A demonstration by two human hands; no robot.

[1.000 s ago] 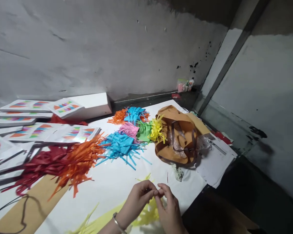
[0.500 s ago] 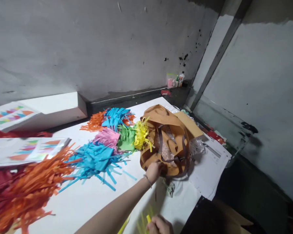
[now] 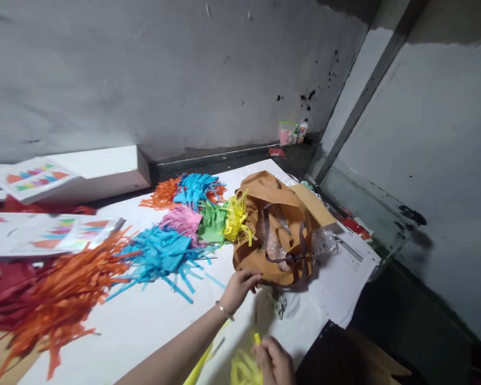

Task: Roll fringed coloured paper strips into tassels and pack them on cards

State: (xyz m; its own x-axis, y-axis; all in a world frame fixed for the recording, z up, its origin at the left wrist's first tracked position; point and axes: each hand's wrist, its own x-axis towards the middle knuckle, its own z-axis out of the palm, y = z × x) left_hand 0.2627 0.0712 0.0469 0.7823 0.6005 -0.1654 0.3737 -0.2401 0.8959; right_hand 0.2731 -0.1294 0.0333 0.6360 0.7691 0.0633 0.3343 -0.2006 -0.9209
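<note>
My left hand (image 3: 239, 287) reaches across the white table (image 3: 152, 321), fingers curled, right at the near edge of the brown cloth bag (image 3: 282, 230); what its fingertips grip is hidden. A bangle sits on that wrist. My right hand (image 3: 274, 361) is low at the frame's bottom, pinching a yellow fringed paper piece (image 3: 246, 363). The bag lies open with clear plastic inside.
Fringed paper bundles lie on the table: orange and dark red (image 3: 52, 289) at left, blue (image 3: 160, 254), pink (image 3: 182, 218), green (image 3: 212, 222), yellow (image 3: 236, 216). Printed card packs (image 3: 56, 232) and a white box (image 3: 104, 171) stand at left. Small bottles (image 3: 294, 131) sit by the wall.
A second ago both hands pinched the yellow paper together near me. The left hand then reached out to the brown bag and has since drawn back slightly; the right stays low with the paper.
</note>
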